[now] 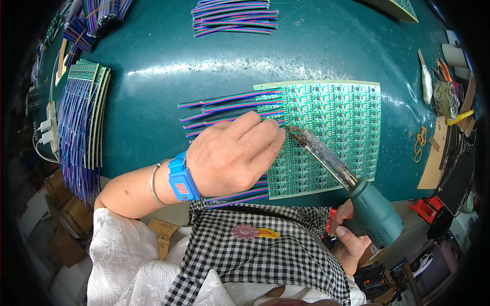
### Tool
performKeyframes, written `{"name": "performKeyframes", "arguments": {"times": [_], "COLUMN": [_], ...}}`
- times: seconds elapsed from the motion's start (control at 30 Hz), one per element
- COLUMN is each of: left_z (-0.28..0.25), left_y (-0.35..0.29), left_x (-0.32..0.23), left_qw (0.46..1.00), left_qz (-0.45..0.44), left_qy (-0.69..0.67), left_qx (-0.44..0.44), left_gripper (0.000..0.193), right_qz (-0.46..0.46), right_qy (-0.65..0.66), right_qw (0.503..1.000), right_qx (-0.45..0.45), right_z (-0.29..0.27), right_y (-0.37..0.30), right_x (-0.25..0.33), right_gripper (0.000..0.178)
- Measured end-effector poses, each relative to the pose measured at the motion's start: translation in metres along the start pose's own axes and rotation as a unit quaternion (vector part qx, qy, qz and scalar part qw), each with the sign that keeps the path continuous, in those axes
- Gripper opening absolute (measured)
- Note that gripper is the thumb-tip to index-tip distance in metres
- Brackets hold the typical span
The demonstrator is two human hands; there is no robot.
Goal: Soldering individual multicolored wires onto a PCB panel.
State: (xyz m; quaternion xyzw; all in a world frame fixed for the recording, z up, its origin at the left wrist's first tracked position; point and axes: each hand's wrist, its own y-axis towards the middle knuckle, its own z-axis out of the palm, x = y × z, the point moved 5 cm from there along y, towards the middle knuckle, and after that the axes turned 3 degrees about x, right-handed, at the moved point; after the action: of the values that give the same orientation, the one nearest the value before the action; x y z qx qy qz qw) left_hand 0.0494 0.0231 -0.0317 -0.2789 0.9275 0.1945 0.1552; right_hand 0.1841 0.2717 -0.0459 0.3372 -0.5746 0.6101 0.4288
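A green circuit board panel lies on the dark green table, with coloured ribbon wires fanning out from its left edge. My left hand, with a blue wrist strap and a metal bangle, rests on the wires at the panel's left edge, fingers curled and pinched at the wire ends. My right hand grips the teal handle of a soldering iron. The iron's crusted tip touches the board just right of my left fingertips.
Another bundle of ribbon wires lies at the table's far side. A stack of wired boards sits at the left. Tools, a sponge holder and a rubber band are at the right edge. Cardboard boxes stand on the floor below left.
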Motion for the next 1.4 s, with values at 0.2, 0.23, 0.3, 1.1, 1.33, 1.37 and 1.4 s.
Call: {"name": "performKeyframes", "arguments": {"times": [0.2, 0.23, 0.3, 1.1, 1.33, 1.37, 1.4], "left_z": [0.002, 0.002, 0.001, -0.006, -0.010, -0.009, -0.006], "left_y": [0.000, 0.000, 0.000, 0.002, 0.014, 0.016, 0.017], "left_x": [-0.001, -0.002, -0.002, 0.000, -0.010, -0.012, -0.012], "left_qw": [1.000, 1.000, 1.000, 0.999, 0.999, 0.999, 0.999], "left_qz": [-0.002, -0.003, -0.003, -0.032, -0.013, -0.010, -0.012], "left_qy": [-0.004, -0.005, -0.006, -0.032, 0.002, 0.003, 0.004], "left_qx": [-0.006, -0.006, -0.007, -0.003, -0.031, -0.036, -0.038], "left_gripper": [0.041, 0.041, 0.041, 0.040, 0.038, 0.037, 0.036], "right_qz": [-0.018, -0.018, -0.022, -0.201, -0.388, -0.406, -0.421], "right_qy": [-0.017, 0.000, 0.054, 0.250, 0.256, 0.255, 0.269], "right_qw": [0.999, 0.999, 0.998, 0.946, 0.883, 0.875, 0.863], "right_qx": [-0.022, -0.027, -0.037, 0.050, -0.068, -0.069, -0.081], "right_z": [0.000, 0.002, 0.007, -0.035, -0.102, -0.111, -0.119], "right_y": [-0.003, -0.002, 0.002, 0.020, 0.024, 0.024, 0.027], "right_x": [-0.001, 0.001, 0.009, 0.039, 0.090, 0.098, 0.102], "right_gripper": [0.038, 0.038, 0.040, 0.056, 0.052, 0.050, 0.049]}}
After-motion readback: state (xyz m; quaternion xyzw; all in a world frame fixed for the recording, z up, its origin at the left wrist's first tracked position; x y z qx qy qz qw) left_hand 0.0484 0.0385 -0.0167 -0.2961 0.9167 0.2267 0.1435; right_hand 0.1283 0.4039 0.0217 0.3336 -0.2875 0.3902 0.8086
